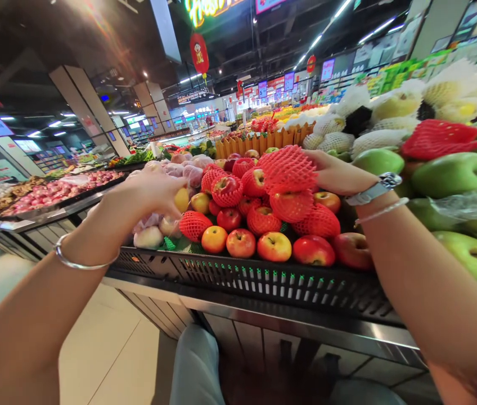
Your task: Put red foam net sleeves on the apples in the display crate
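Note:
My left hand (pixel 149 194) reaches over the fruit stand, its fingers closed on a yellow apple (pixel 181 199) at the left of the pile. My right hand (pixel 334 173) grips an apple wrapped in red foam netting (pixel 288 168) on top of the heap. Between and below my hands lie several red and yellow apples (pixel 241 242), some bare, some in red net sleeves (pixel 194 224). A bangle sits on my left wrist, a watch and a bracelet on my right.
A black slotted rim (pixel 264 278) fronts the stand, close to my legs. Green apples (pixel 453 174) and white-netted fruit (pixel 373 140) pile up on the right. Pale pink fruit (pixel 188 171) lies behind my left hand. More produce counters (pixel 44 194) stand to the left across a tiled aisle.

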`<state>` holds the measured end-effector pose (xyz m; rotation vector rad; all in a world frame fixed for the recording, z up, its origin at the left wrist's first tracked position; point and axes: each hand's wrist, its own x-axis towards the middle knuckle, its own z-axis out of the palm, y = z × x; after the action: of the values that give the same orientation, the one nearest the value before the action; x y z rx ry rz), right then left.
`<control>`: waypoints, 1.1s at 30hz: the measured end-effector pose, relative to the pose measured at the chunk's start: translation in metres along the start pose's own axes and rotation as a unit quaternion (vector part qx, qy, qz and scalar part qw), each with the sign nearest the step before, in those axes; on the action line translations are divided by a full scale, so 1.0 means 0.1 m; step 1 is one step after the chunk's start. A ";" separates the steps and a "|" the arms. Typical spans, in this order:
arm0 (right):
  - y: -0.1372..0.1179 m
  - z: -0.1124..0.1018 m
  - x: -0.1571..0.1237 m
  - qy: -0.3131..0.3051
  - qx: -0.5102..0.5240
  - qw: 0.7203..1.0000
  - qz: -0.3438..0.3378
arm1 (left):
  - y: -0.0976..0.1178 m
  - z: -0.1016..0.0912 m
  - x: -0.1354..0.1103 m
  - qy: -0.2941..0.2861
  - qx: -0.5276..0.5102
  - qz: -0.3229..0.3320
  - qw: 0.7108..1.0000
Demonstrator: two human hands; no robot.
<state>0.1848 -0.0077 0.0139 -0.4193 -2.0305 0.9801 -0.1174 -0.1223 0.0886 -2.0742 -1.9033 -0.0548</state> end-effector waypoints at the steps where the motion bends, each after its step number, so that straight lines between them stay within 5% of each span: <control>1: 0.01 0.00 0.00 0.007 -0.006 1.000 -0.004 | 0.01 -0.01 0.06 0.009 -0.026 0.013 1.000; 4: 0.04 0.01 0.01 0.056 -0.026 0.998 -0.032 | 0.24 0.05 0.25 0.123 -0.177 0.021 0.976; 7: 0.05 0.00 0.02 0.126 -0.045 0.988 -0.075 | 0.63 0.20 0.52 0.224 -0.456 0.042 0.860; 11: 0.06 -0.05 0.05 0.180 -0.088 0.973 -0.113 | 1.08 0.38 0.97 0.145 -0.745 0.047 0.650; 15: 0.13 -0.11 0.09 0.228 -0.183 0.945 -0.147 | 1.20 0.49 1.27 0.063 -0.851 0.022 0.521; 22: 0.29 -0.12 0.11 0.182 -0.362 0.907 -0.116 | 1.31 0.76 1.21 0.036 -0.866 -0.004 0.499; 29: 0.29 -0.13 0.10 0.165 -0.387 0.891 -0.172 | 1.47 0.85 1.20 0.050 -0.879 0.014 0.475; 33: 0.25 -0.18 0.05 0.166 -0.363 0.908 -0.124 | 1.48 0.86 1.20 0.072 -0.879 0.003 0.471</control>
<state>0.1945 0.0200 0.0044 -0.6442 -2.0034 -0.0430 0.0239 0.0072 0.0057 -2.3901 -1.3970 -3.1894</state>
